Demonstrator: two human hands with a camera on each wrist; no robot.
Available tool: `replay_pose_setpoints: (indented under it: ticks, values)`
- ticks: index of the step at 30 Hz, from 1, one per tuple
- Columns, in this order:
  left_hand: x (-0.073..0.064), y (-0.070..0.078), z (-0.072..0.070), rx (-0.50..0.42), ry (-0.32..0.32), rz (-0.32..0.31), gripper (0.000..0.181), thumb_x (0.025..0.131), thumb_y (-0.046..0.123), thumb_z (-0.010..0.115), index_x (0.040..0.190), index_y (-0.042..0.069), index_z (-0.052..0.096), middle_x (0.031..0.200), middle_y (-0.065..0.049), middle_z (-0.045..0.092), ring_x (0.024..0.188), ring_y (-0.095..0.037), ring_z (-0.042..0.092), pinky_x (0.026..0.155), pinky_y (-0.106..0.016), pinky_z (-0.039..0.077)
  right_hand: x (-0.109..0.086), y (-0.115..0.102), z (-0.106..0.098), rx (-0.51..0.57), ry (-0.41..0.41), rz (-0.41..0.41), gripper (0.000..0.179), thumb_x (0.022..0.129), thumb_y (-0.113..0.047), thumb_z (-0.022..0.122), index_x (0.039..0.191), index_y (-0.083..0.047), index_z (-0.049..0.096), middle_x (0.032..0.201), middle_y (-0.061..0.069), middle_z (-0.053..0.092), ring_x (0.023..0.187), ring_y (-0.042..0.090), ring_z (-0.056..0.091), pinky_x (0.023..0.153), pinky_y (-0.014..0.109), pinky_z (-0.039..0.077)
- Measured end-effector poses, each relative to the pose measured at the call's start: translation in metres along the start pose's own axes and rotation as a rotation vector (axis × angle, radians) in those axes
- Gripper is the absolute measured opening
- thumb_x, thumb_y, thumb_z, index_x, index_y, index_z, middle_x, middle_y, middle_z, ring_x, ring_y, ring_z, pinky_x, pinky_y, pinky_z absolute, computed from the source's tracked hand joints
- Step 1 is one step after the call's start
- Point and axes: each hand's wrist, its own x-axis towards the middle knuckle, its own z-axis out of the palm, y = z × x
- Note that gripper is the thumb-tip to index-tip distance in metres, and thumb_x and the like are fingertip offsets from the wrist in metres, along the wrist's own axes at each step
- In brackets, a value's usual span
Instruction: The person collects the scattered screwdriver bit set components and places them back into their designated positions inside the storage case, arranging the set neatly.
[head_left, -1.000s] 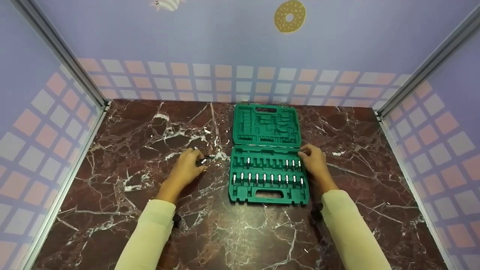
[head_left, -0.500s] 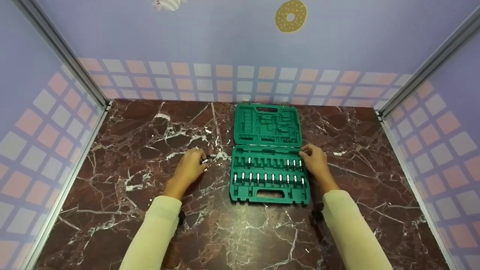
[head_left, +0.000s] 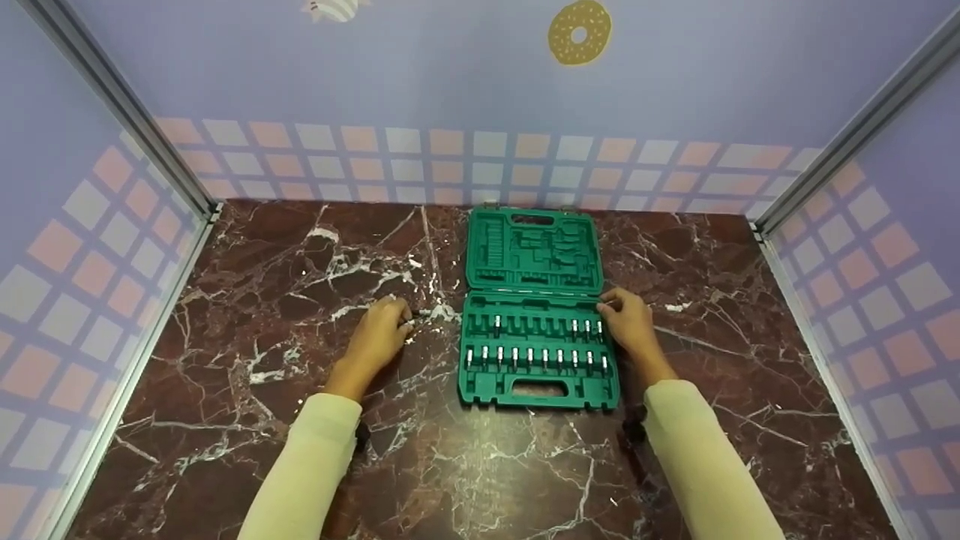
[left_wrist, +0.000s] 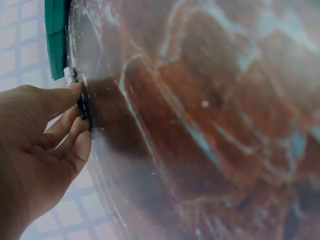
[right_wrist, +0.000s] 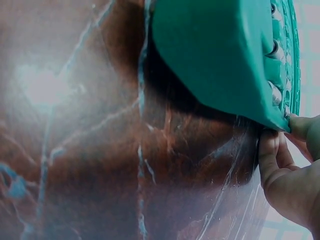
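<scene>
A green socket case (head_left: 538, 390) lies opened flat on the table, its lid toward the back wall. Several silver-and-dark bit sockets (head_left: 529, 357) stand in rows in its near half. To the left of the case, my left hand (head_left: 379, 330) has its thumb and fingertips around a small piece with a silver end and a black part (left_wrist: 83, 107), which looks like a bit socket. The fingers hide much of it. With thumb and fingers, my right hand (head_left: 630, 322) grips the right edge of the case near the hinge; in the right wrist view the green wall (right_wrist: 215, 60) meets the fingertips.
The case stands on a dark red marbled table (head_left: 247, 450) with white veins. A purple wall (head_left: 450, 82) with pink and white squares closes the back, and similar panels stand at both sides. Small white specks lie left of the case.
My left hand has turned slightly and its fingers have closed more over the small piece, so less of it shows. The right hand and the case stay in place.
</scene>
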Motion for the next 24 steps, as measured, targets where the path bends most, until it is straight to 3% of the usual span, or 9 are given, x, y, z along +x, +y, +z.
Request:
replay_pose_setpoints:
  ticks: [8,12,17,24]
  values:
    - [0.002,0.011,-0.005,-0.095,0.037,-0.01,0.011,0.089,0.001,0.075,0.094,0.001,0.066,0.093,-0.013,0.066,0.089,-0.032,0.064,0.083,-0.045,0.056,-0.001,-0.002,-0.001,-0.015,-0.023,0.005,0.022,0.102,-0.012,0.063,0.117,0.002,0.069,0.111,0.027,0.073,0.103,0.043,0.067,0.092,0.057,0.052]
    - [0.005,0.021,-0.006,-0.174,0.051,0.017,0.012,0.086,-0.003,0.076,0.092,0.0,0.066,0.089,-0.014,0.069,0.083,-0.028,0.066,0.078,-0.042,0.058,-0.001,-0.003,-0.001,-0.02,-0.019,0.004,0.022,0.102,-0.012,0.063,0.117,0.002,0.068,0.11,0.028,0.072,0.101,0.043,0.067,0.09,0.057,0.053]
    - [0.008,0.036,-0.006,-0.24,0.045,0.027,0.012,0.084,-0.004,0.077,0.091,0.0,0.068,0.088,-0.014,0.072,0.08,-0.027,0.068,0.077,-0.039,0.06,-0.001,-0.003,-0.002,-0.01,-0.014,0.012,0.021,0.102,-0.012,0.063,0.116,0.002,0.069,0.11,0.028,0.073,0.102,0.043,0.067,0.09,0.056,0.053]
    - [0.009,0.058,-0.006,-0.316,0.001,0.024,0.014,0.086,-0.003,0.077,0.098,-0.001,0.072,0.088,-0.014,0.073,0.08,-0.026,0.069,0.084,-0.045,0.059,-0.001,-0.002,-0.001,-0.011,-0.018,0.008,0.02,0.101,-0.011,0.063,0.115,0.002,0.069,0.111,0.028,0.073,0.103,0.043,0.067,0.092,0.056,0.053]
